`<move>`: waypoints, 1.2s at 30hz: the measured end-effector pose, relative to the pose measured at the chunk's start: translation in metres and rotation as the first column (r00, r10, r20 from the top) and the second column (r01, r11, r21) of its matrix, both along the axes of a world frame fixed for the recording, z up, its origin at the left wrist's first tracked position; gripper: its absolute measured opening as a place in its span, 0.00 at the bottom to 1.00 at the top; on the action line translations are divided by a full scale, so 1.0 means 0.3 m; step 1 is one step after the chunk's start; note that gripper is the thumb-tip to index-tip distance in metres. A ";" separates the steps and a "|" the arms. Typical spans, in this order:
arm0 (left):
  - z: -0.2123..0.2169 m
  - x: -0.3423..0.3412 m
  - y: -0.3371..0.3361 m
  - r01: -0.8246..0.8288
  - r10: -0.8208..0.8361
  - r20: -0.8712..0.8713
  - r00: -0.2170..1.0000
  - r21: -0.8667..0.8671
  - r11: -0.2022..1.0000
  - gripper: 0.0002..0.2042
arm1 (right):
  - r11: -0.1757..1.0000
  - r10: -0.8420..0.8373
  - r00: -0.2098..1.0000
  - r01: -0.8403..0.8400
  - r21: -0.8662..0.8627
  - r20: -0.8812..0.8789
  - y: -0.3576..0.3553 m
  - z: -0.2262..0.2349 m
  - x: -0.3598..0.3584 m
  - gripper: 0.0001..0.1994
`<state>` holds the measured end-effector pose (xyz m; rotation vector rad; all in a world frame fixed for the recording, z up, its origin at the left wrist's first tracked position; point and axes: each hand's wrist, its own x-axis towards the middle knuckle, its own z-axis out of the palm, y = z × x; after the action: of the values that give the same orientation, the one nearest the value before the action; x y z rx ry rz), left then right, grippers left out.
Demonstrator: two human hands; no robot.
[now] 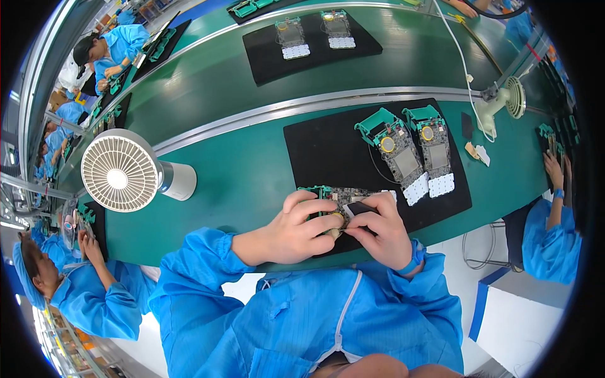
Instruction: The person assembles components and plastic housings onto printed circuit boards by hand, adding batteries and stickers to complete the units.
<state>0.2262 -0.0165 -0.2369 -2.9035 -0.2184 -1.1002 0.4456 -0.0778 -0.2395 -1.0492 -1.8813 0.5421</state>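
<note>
A circuit board (354, 193) with a green plastic frame at its left end lies on the near edge of the black mat (318, 154). My left hand (296, 228) curls over the board, its fingers gripping it near a yellow round part (338, 218). My right hand (386, 234) is closed, thumb and finger pinched together low at the board's middle; what is between them is too small to make out. A dark flat piece (359, 208) shows beside its fingers. Beyond my hands, two similar boards, the left one (403, 157) and the right one (435, 151), lie side by side with white pads toward me.
A white fan (123, 170) stands left on the green bench, and a smaller pale green fan (504, 104) at the right. Past a metal rail (252, 114), another black mat (271, 66) bears two boards. Co-workers in blue sit close on both sides. Paper scraps (482, 155) lie right.
</note>
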 end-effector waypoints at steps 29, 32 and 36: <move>-0.005 0.037 -0.007 0.133 -0.103 0.136 0.985 -0.241 0.961 0.13 | 0.972 -0.166 0.986 0.164 -0.165 0.004 -0.032 0.002 -0.031 0.08; 0.000 0.050 -0.014 0.069 -0.048 0.102 0.994 -0.213 0.975 0.12 | 0.966 -0.222 0.974 0.225 -0.130 0.031 -0.043 -0.008 -0.025 0.08; -0.012 0.036 -0.003 0.054 -0.037 0.078 0.996 -0.226 0.973 0.09 | 0.982 -0.137 0.990 0.140 -0.129 0.031 -0.030 0.016 -0.013 0.08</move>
<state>0.2369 -0.0176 -0.2406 -3.0839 -0.3003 -1.2695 0.4416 -0.0868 -0.2347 -1.2671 -1.7944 0.5809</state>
